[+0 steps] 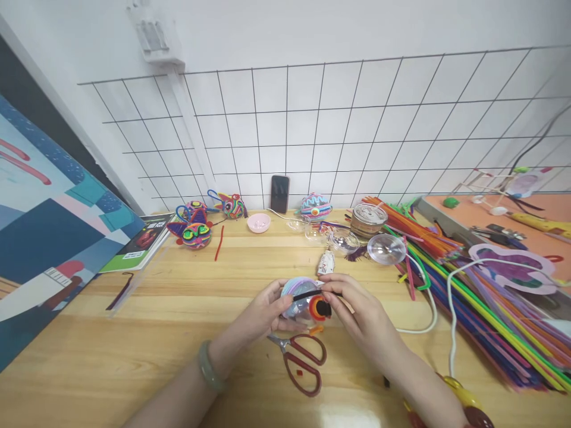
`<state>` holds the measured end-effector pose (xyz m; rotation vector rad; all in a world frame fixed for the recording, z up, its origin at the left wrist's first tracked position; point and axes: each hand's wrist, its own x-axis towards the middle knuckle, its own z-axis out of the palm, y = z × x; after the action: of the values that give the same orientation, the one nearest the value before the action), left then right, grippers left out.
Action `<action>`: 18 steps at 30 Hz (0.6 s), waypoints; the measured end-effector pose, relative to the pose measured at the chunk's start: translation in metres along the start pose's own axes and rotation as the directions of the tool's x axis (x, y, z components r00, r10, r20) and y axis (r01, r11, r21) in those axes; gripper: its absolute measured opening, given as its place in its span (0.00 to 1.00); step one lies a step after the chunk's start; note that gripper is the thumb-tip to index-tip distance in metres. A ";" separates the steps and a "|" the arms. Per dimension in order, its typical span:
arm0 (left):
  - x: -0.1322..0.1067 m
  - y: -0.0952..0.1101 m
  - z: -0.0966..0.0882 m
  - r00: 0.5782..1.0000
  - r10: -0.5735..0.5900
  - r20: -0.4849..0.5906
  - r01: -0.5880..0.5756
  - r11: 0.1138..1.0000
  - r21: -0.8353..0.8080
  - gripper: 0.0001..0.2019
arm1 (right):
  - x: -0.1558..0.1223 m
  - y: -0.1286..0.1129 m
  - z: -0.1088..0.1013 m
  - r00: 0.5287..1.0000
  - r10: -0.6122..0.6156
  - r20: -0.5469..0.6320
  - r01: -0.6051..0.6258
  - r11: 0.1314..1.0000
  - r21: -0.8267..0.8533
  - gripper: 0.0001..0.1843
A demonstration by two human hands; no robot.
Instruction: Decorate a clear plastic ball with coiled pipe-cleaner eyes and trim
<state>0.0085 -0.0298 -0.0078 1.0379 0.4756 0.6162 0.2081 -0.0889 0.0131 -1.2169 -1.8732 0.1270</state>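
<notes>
A fuzzy black craft strip (307, 295) lies crosswise over a clear plastic ball partly wrapped in pastel coils (298, 309), its long axis running left to right between the two hands. The right hand (363, 312) is nearer the strip's right end, its grip pinched on it; the left hand (267, 306) has its grip closed round the ball's left side, thumb at the strip's other end. From where I'm standing, I can't tell whether the strip touches the ball all along. The ball is at the middle of the pale wooden worktop (169, 351), smooth and glossy where bare, soft-looking where coiled. A round red, orange and black eye-like disc (318, 308) sits on its right. Just nearer the person lie metal scissors with looped dark red handles (302, 362).
</notes>
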 end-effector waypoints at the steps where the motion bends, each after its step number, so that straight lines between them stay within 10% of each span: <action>1: 0.000 0.000 0.000 1.000 0.007 0.001 -0.007 1.000 -0.003 0.17 | 0.000 0.000 0.000 1.000 0.001 0.000 -0.001 1.000 0.005 0.08; 18: -0.002 0.002 0.000 0.997 0.055 0.046 -0.050 0.994 -0.092 0.22 | 0.002 -0.011 -0.007 0.999 -0.019 -0.051 0.019 1.000 0.010 0.08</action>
<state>0.0066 -0.0299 -0.0059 0.9789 0.3758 0.6524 0.2055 -0.0955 0.0239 -1.1845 -1.8373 0.0946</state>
